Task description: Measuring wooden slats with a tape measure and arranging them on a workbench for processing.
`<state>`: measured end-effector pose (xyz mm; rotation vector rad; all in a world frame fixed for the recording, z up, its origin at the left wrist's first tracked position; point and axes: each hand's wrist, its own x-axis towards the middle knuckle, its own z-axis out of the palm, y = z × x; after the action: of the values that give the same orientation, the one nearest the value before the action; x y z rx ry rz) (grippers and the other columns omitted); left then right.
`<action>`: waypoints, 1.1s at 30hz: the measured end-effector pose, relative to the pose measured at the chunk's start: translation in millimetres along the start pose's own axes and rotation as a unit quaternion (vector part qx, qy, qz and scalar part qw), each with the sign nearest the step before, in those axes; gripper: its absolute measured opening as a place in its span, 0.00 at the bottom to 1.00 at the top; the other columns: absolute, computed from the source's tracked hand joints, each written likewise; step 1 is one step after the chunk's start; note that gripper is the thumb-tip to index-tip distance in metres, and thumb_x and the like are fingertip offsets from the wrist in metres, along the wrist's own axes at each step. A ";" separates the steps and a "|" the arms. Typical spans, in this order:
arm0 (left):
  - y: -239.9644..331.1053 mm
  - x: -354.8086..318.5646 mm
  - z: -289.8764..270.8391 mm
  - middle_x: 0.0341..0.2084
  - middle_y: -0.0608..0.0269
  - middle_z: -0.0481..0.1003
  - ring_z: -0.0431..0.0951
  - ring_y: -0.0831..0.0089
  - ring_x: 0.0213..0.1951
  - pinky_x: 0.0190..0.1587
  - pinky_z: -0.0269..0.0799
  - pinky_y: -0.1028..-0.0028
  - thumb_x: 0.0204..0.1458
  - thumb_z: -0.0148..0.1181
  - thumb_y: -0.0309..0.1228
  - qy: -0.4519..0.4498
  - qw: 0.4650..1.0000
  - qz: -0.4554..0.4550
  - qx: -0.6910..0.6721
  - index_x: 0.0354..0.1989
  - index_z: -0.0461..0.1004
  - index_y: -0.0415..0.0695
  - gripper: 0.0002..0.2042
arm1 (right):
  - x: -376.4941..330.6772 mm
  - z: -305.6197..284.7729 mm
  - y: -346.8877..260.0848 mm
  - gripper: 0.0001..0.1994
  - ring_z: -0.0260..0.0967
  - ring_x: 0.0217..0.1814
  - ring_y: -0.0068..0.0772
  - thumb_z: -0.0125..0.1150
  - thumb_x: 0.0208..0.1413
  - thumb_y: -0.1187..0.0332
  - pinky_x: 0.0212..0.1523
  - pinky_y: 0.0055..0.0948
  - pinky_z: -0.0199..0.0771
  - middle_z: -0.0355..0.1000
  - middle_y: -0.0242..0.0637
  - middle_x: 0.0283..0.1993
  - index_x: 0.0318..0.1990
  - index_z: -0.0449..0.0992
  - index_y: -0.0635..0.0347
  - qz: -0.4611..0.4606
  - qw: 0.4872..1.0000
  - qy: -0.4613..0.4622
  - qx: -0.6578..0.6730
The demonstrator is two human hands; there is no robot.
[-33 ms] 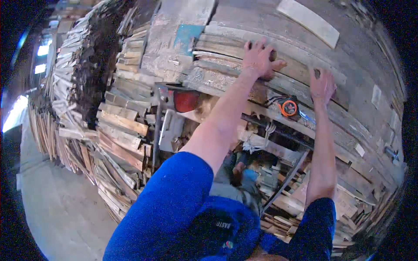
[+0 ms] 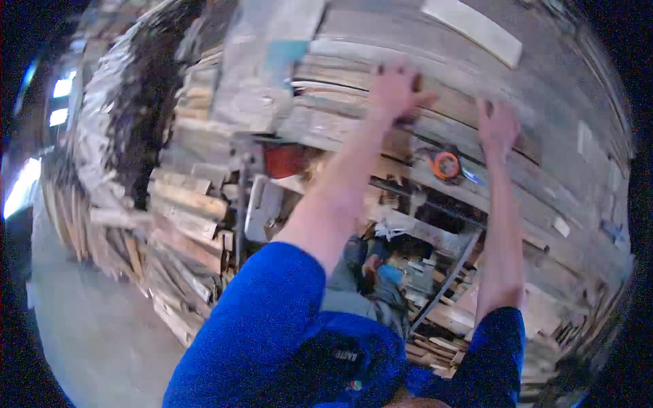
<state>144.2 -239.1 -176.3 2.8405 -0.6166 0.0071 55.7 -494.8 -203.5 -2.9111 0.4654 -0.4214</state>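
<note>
My left hand (image 2: 393,94) reaches out over long weathered wooden boards (image 2: 326,126) on the bench, its fingers spread and thumb out to the right. It rests on or just above the plank under it; blur hides the exact contact. To its right, my right hand (image 2: 499,126) lies over the same boards with fingers stretched forward and a gap beside the thumb. Neither hand shows anything lifted. Between my forearms, near the bench's front edge, sits an orange and black tape measure (image 2: 445,165), with a small blue and white item (image 2: 473,177) beside it.
Stacked wood offcuts (image 2: 187,194) fill the left side. A pale board (image 2: 475,30) lies at the far right. A red piece (image 2: 282,160) sits by the bench's metal frame (image 2: 241,204). More scraps (image 2: 435,347) lie below. Concrete floor (image 2: 95,319) shows at lower left.
The whole view has shifted slightly, so bench and hands appear a little further left, and the picture is more blurred. Both hands keep nearly the same place over the boards.
</note>
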 end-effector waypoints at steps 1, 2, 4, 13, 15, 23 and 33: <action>6.4 9.5 -1.1 0.65 0.53 0.69 0.66 0.56 0.68 0.72 0.52 0.49 0.51 0.55 0.71 -0.015 0.999 0.036 -0.012 0.64 0.73 0.54 0.40 | 9.6 -1.5 8.7 0.33 0.76 0.52 0.57 0.52 0.62 0.35 0.56 0.51 0.73 0.79 0.51 0.47 0.47 0.83 0.61 0.012 0.999 0.017 0.034; -10.6 7.3 0.4 0.62 0.53 0.71 0.68 0.55 0.65 0.70 0.55 0.49 0.51 0.55 0.71 -0.011 0.999 0.029 0.015 0.62 0.74 0.54 0.39 | 10.1 -14.9 -17.2 0.35 0.76 0.51 0.57 0.50 0.62 0.34 0.56 0.50 0.73 0.80 0.51 0.45 0.45 0.84 0.63 0.004 0.998 0.017 0.063; -26.8 2.7 7.2 0.56 0.53 0.74 0.73 0.54 0.60 0.66 0.60 0.50 0.52 0.53 0.71 0.017 0.999 0.012 0.042 0.58 0.76 0.52 0.38 | 11.2 -5.3 -30.4 0.28 0.74 0.54 0.54 0.53 0.63 0.40 0.58 0.53 0.70 0.79 0.48 0.45 0.44 0.84 0.58 0.011 0.998 0.027 0.055; -16.1 5.8 13.9 0.71 0.50 0.63 0.58 0.58 0.74 0.73 0.46 0.45 0.52 0.59 0.67 0.061 0.998 0.004 0.012 0.58 0.76 0.59 0.32 | 2.3 -10.3 -19.5 0.27 0.66 0.64 0.48 0.54 0.62 0.40 0.68 0.50 0.58 0.73 0.43 0.57 0.48 0.83 0.54 0.046 0.990 0.060 0.119; -17.8 1.5 18.2 0.71 0.49 0.63 0.59 0.57 0.73 0.73 0.47 0.44 0.52 0.59 0.67 0.051 0.999 0.005 0.012 0.59 0.75 0.59 0.33 | -2.4 -8.5 -19.6 0.27 0.66 0.64 0.49 0.54 0.62 0.40 0.68 0.50 0.58 0.74 0.43 0.56 0.48 0.83 0.54 0.046 0.990 0.055 0.119; -38.9 2.9 6.8 0.57 0.53 0.75 0.69 0.56 0.65 0.69 0.53 0.44 0.52 0.58 0.68 0.041 0.999 0.020 -0.007 0.55 0.77 0.51 0.34 | 16.7 10.4 -39.4 0.24 0.72 0.55 0.52 0.56 0.63 0.45 0.57 0.53 0.67 0.77 0.46 0.49 0.44 0.82 0.58 -0.007 0.998 0.057 0.037; -53.3 0.2 -44.3 0.62 0.44 0.69 0.64 0.48 0.67 0.70 0.54 0.47 0.53 0.62 0.61 0.058 0.981 -0.037 -0.182 0.57 0.76 0.45 0.33 | 43.8 -6.1 -56.3 0.19 0.75 0.49 0.51 0.55 0.65 0.49 0.56 0.51 0.66 0.78 0.46 0.44 0.43 0.80 0.56 -0.039 0.998 0.048 -0.009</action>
<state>168.2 -182.0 -145.3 2.4866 -0.4354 0.0417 109.6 -457.1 -175.4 -2.9441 0.3721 -0.5728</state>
